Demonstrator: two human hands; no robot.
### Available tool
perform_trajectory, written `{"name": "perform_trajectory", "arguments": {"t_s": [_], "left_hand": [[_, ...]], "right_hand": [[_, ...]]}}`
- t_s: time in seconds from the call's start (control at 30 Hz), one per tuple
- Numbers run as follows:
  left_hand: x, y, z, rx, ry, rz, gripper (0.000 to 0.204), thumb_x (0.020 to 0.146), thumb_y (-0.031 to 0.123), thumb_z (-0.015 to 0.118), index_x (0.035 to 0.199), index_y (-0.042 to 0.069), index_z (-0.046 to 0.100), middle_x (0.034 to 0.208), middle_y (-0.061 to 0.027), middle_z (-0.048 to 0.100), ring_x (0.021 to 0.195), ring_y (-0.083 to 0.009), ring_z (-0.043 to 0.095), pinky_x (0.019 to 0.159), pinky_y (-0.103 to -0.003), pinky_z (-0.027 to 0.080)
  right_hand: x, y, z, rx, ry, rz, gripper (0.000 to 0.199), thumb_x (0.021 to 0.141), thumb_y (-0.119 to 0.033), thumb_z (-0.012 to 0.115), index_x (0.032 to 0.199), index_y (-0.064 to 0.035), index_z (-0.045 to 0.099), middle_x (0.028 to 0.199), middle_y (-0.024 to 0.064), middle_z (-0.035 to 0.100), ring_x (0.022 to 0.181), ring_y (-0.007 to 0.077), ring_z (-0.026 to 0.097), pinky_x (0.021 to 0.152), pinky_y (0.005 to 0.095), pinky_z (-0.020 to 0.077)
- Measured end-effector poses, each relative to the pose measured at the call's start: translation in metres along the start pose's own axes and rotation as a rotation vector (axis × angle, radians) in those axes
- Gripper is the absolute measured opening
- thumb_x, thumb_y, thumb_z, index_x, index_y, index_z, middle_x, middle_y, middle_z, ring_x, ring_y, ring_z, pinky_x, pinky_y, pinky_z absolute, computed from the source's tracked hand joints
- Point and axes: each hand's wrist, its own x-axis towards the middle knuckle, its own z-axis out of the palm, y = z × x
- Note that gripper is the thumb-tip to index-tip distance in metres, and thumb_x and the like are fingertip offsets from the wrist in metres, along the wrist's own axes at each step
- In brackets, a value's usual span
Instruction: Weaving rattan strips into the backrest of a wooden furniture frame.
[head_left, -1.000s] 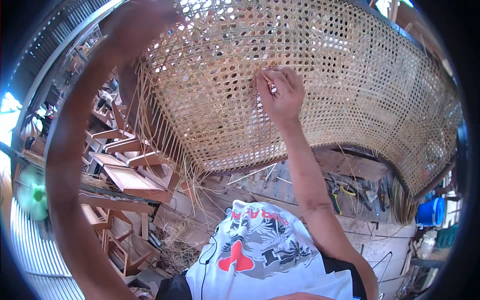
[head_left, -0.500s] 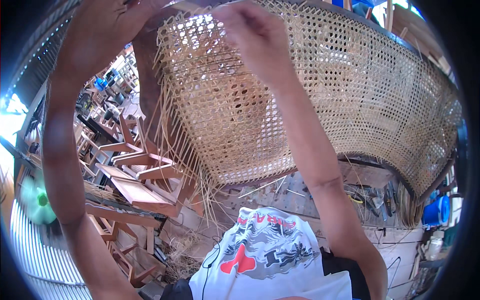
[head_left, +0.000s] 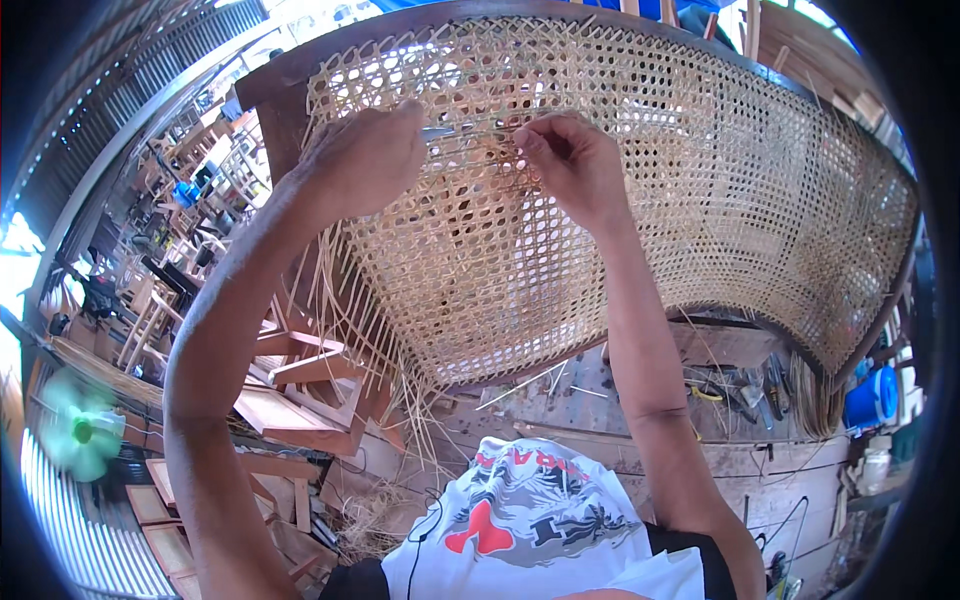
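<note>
Pinched between the right hand (head_left: 575, 165) fingertips, one pale cane strand (head_left: 505, 130) should be drawn taut through the honeycomb-woven rattan panel (head_left: 700, 190) while the left hand (head_left: 365, 160), closed on a thin metal tool (head_left: 440, 131) (partly hidden), is kept steady.

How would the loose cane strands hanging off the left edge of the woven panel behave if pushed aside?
The loose cane strands look thin and long and hang in splayed curves, so they would probably flex and spring back. They are likely very light. Near the left hand, the woven cane panel keeps its curve, so it seems stiffer.
</note>
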Motion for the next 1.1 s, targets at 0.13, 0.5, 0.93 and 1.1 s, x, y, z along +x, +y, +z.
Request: {"name": "perform_trajectory", "arguments": {"t_s": [0.13,0.5,0.93,1.1], "left_hand": [[0.001,0.012,0.004,0.092,0.092,0.024,0.035,0.124,0.030,0.055,0.124,0.002,0.076,0.106,-0.0303,0.083,0.106,-0.0540,0.082,0.101,-0.067,0.063],[0.008,0.050,0.017,0.330,0.131,0.027,0.030,0.117,0.015,0.057,0.131,0.002,0.081,0.117,-0.0269,0.086,0.113,-0.0454,0.086,0.103,-0.060,0.067],[0.018,0.024,0.004,0.021,0.140,-0.099,0.053,0.122,0.054,0.068,0.118,0.003,0.084,0.098,-0.0258,0.083,0.096,-0.0476,0.084,0.090,-0.063,0.062],[-0.019,-0.094,-0.070,0.557,0.415,-0.070,0.050,0.123,0.057,0.067,0.117,0.010,0.085,0.092,-0.0169,0.083,0.087,-0.0375,0.084,0.081,-0.054,0.062]], "right_hand": [[-0.004,-0.004,-0.003,-0.091,0.061,-0.035,0.013,0.109,-0.016,0.093,0.110,-0.0036,0.094,0.092,0.0037,0.076,0.076,0.0104,0.066,0.069,0.0337,0.0528],[0.004,0.009,-0.023,-0.098,0.092,-0.074,0.009,0.107,-0.011,0.094,0.110,-0.0028,0.092,0.092,0.0023,0.072,0.077,0.0109,0.067,0.069,0.0304,0.0536],[0.011,-0.022,0.051,-0.519,0.130,-0.187,0.016,0.105,-0.031,0.093,0.105,-0.0157,0.094,0.103,0.0061,0.087,0.101,0.0279,0.080,0.095,0.0537,0.0543],[0.008,-0.026,0.072,-0.628,0.145,-0.239,0.015,0.106,-0.031,0.092,0.112,-0.0173,0.092,0.105,0.0046,0.089,0.097,0.0234,0.079,0.094,0.0503,0.0507]]}}
